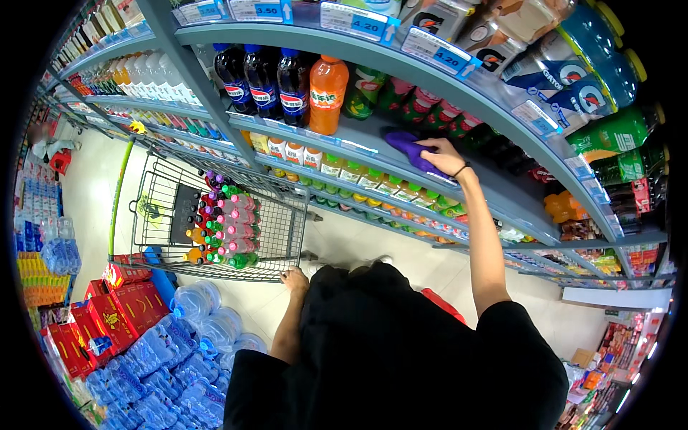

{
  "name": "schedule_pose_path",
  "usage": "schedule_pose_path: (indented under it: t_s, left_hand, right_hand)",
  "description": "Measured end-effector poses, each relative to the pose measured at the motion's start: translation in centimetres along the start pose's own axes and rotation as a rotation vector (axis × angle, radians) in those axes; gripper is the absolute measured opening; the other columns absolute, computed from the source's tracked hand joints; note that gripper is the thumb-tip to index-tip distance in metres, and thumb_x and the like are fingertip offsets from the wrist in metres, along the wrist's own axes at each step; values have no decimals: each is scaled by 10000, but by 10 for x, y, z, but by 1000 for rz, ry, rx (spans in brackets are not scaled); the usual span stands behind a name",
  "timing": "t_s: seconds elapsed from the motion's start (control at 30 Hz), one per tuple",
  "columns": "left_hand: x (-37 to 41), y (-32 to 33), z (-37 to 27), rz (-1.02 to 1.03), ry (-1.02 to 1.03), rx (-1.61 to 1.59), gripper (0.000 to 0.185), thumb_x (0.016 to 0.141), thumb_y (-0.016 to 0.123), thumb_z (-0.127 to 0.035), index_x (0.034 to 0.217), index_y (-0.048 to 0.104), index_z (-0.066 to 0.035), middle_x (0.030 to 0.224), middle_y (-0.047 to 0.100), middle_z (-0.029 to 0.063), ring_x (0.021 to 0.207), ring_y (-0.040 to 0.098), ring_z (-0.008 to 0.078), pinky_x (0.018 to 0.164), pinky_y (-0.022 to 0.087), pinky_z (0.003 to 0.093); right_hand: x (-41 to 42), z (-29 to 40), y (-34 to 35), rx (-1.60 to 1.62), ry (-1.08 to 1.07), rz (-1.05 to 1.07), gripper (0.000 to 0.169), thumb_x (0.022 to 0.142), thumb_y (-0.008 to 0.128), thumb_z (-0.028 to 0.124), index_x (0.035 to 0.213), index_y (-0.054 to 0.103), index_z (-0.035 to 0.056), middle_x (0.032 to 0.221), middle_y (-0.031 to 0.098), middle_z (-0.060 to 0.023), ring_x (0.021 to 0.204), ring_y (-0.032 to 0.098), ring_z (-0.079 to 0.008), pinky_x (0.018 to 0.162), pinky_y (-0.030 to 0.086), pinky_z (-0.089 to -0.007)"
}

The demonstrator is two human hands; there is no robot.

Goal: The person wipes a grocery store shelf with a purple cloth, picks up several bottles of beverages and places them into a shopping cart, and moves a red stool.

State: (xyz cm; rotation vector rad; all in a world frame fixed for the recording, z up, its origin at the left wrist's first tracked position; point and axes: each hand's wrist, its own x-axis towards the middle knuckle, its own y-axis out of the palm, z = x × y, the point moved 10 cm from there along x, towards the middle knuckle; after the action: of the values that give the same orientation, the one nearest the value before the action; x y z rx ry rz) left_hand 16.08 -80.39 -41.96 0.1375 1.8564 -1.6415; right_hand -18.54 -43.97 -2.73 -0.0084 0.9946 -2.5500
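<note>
My right hand point(444, 157) holds a purple cloth point(407, 148) against the front of a grey metal shelf point(365, 131). Behind the cloth stand bottles with pink and green labels point(422, 105). To its left are a green bottle point(365, 92), an orange soda bottle point(327, 95) and several Pepsi bottles point(293, 88). My left hand point(295, 280) is at the near corner of a wire shopping cart point(279, 215); its fingers are curled over the rim. Inside the cart lie many small soda bottles point(242, 231) with pink, green, orange and purple caps.
Wrapped packs of bottled water point(156, 376), large water jugs point(220, 325) and red boxes point(126, 312) are stacked at the lower left. Gatorade packs point(578, 88) fill the upper shelf, and juice bottles point(371, 180) the one below. A person point(51, 142) is in the aisle at far left.
</note>
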Motion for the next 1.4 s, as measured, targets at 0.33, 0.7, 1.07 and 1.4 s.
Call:
schedule_pose_path:
  t_s: [0.33,0.7,1.07,1.4]
  left_hand:
    - [13,-8,27,-36,-63,-67,418,824,553,-159,1180,497,53,1077,643,156,1113,568,277,1087,272,474]
    - [17,2,42,82,-8,-26,725,839,546,-302,1337,283,154,1318,461,258,1265,408,355,1074,279,485]
    - [-74,-398,-224,-488,696,-762,156,905,534,-142,866,572,4,803,619,231,756,605,427,635,464,495]
    - [-136,-591,-360,-1376,998,-177,282,751,642,-83,1025,612,-24,1037,611,175,929,592,368,817,479,457]
  right_hand:
    - [23,24,22,-65,-44,-27,385,756,649,252,1085,686,56,1050,683,-178,944,653,-273,877,479,-339]
    - [-26,-13,-21,-125,38,-10,387,747,619,223,1098,690,75,1031,668,-172,947,623,-271,872,470,-331]
    - [-2,13,4,-130,-118,27,375,768,625,260,1121,689,150,1092,649,-192,1003,616,-346,905,470,-365]
    - [-80,-72,-67,-25,-71,-39,364,751,623,245,1070,700,88,1013,667,-177,915,638,-315,868,480,-352]
